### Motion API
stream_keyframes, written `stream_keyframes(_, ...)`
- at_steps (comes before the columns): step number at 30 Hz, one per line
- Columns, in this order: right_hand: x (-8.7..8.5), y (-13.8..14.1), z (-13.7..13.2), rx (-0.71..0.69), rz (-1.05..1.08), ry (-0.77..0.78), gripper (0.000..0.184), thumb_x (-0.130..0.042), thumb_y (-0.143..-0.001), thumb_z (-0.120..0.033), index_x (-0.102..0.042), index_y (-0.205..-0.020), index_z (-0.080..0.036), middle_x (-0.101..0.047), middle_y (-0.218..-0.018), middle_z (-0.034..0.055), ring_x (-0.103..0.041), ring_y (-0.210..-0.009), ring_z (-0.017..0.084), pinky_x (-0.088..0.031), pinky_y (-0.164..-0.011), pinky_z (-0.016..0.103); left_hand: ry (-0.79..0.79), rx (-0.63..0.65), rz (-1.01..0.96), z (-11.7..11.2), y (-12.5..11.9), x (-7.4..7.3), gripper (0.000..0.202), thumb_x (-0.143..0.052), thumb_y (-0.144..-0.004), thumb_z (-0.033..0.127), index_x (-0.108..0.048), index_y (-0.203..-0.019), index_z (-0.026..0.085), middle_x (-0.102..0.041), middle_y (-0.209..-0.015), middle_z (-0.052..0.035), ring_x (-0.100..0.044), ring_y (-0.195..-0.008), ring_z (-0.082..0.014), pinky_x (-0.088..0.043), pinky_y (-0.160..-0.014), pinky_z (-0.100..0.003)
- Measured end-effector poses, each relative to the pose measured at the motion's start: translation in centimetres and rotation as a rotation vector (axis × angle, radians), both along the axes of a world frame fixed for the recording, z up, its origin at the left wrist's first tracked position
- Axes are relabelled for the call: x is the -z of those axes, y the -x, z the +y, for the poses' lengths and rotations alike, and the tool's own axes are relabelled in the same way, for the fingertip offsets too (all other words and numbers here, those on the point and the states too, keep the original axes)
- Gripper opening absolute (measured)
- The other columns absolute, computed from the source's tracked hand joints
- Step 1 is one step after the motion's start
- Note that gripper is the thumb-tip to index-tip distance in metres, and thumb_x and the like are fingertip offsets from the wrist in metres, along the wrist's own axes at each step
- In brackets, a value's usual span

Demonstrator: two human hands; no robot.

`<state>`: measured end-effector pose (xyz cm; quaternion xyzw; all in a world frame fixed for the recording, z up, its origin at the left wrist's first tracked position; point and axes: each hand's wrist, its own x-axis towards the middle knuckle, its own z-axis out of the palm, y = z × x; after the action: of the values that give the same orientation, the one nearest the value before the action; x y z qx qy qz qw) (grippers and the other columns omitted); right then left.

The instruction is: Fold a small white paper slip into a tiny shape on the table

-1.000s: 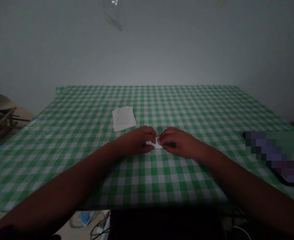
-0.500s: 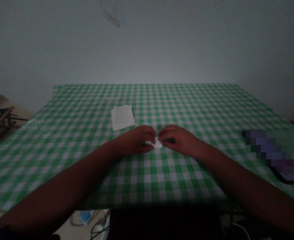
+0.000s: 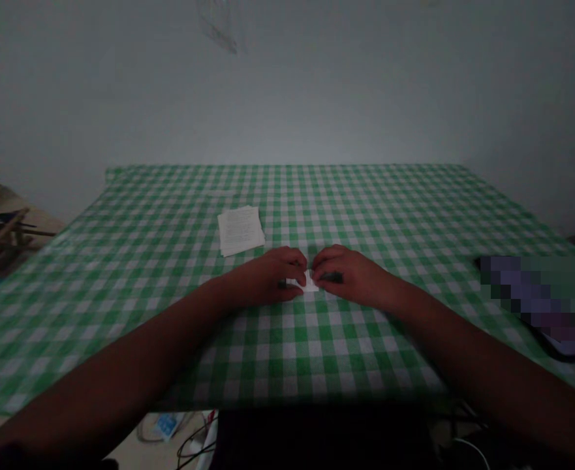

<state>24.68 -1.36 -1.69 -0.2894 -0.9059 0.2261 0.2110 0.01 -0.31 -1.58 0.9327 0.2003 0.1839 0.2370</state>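
Note:
My left hand [image 3: 267,275] and my right hand [image 3: 350,276] meet at the middle of the green-and-white checked tablecloth [image 3: 395,215]. Between their curled fingertips lies a small white piece of folded paper [image 3: 308,282], pinched by both hands against the cloth. Most of the paper is hidden under the fingers. A small stack of white paper sheets [image 3: 241,230] lies a little beyond my left hand, apart from it.
A blurred-out dark object [image 3: 542,300] lies at the right edge of the table. A wall stands just behind the table's far edge. Cables and a small blue packet [image 3: 166,425] lie on the floor below the near edge. Wooden furniture [image 3: 3,228] is at far left.
Both hands have stayed on the small paper; the fingertips have closed a little more over it, so less white shows. The view has shifted slightly.

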Motion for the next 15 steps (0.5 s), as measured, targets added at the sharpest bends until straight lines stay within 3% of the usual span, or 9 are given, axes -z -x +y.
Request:
stream_keyframes(8,-0.2,-0.1,-0.7,0.011,-0.035,-0.028,0.026,-0.071,-0.082,-0.025,-0.066,-0.107,-0.021,-0.064,-0.112,0.0078,-0.058,-0.107,0.022,-0.046,-0.096,0.040,-0.012,-0.002,0.013,-0.1,-0.1,-0.1,0.012,-0.065,-0.087,0.020,-0.068,-0.099,0.019,-0.060,-0.111,-0.0075,-0.058,-0.106,-0.0197,-0.046,-0.097,-0.037)
stream_keyframes(15,-0.4,0.6,-1.1,0.056,-0.125,-0.145,0.023,-0.065,-0.086,-0.022,-0.064,-0.108,-0.016,-0.065,-0.108,0.0094,-0.056,-0.103,0.023,-0.046,-0.094,0.041,-0.042,-0.025,0.020,0.2,0.0,0.1,0.018,-0.065,-0.087,0.020,-0.065,-0.105,0.019,-0.060,-0.112,-0.0070,-0.057,-0.107,-0.0193,-0.046,-0.098,-0.035)
